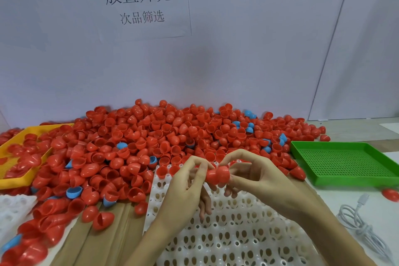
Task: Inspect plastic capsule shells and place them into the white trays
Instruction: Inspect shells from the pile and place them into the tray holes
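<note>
A big heap of red capsule shells [164, 136], with a few blue ones mixed in, covers the table's far half. In front of it lies a white tray [237, 235] with rows of oval holes. Above the tray's far edge, both hands hold red shells stuck together [218, 175]. My left hand [185, 185] pinches their left end with thumb and fingers. My right hand [257, 177] grips the right end, fingers curled under it. One red shell [161, 171] sits in a tray hole at the far left corner.
A yellow tray [8, 147] holding red shells stands at the left. A green perforated tray [345, 164] sits at the right, with one red shell [390, 194] in front of it. A white cable [362, 224] lies near right. Another white tray [13, 207] is at the near left.
</note>
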A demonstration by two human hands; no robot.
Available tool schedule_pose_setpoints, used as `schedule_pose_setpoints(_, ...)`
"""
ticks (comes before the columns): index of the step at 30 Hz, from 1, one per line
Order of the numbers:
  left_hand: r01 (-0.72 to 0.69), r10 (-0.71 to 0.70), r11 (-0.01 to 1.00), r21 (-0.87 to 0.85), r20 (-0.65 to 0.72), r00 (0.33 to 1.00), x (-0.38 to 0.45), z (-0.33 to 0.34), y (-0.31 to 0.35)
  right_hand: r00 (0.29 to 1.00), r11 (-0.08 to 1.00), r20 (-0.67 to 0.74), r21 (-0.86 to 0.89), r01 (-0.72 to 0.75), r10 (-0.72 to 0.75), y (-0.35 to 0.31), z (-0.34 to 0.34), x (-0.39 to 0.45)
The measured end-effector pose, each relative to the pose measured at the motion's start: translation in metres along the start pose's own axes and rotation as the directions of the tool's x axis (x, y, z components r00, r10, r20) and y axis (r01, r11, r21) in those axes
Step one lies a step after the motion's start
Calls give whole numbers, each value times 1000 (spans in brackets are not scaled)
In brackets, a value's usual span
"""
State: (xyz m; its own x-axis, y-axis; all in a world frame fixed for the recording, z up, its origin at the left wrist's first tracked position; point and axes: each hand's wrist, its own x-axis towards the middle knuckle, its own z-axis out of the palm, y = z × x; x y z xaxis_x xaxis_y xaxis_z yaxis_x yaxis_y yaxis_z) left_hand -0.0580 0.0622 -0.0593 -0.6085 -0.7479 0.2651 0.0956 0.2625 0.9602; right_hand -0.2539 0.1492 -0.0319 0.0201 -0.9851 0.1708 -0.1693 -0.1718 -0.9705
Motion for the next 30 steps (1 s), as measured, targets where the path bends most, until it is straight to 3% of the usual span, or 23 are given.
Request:
schedule_pose_setpoints(4,72,-69,997,-20,122,990,-1,-2,-3,1000,992,2,-123,-8,8,1,6,0)
schedule_pose_setpoints(7,89,-88,996,-6,109,990,-2,-1,-4,999,986,-28,-167,-25,20,2,9,0)
schedule_pose_setpoints(10,-40,27,987,157,81,996,-5,1,-4,994,980,-77,-178,-87,74,2,8,0)
schedule_pose_setpoints(13,-242,204,925,293,155,967,-7,3,-6,980,978,-114,-112,-179,166,5,9,1)
schedule_pose_setpoints(16,-203,190,957,208,80,978,-5,5,-4,965,972,-160,-75,-222,208,7,13,3)
schedule_pose_setpoints(21,4,-4,1000,-4,-113,994,3,-6,-5,947,971,-319,-236,-49,-30,11,20,8)
schedule_pose_setpoints(24,5,-7,1000,-24,-109,994,3,-6,-9,957,935,-257,-353,34,-132,9,19,13)
schedule_pose_setpoints(27,-9,4,998,-67,-69,998,2,-3,-9,971,874,-192,-485,33,-143,7,19,20)
schedule_pose_setpoints(30,31,-31,1000,-2,-133,991,-3,2,-7,965,792,-194,-611,22,-177,6,18,30)
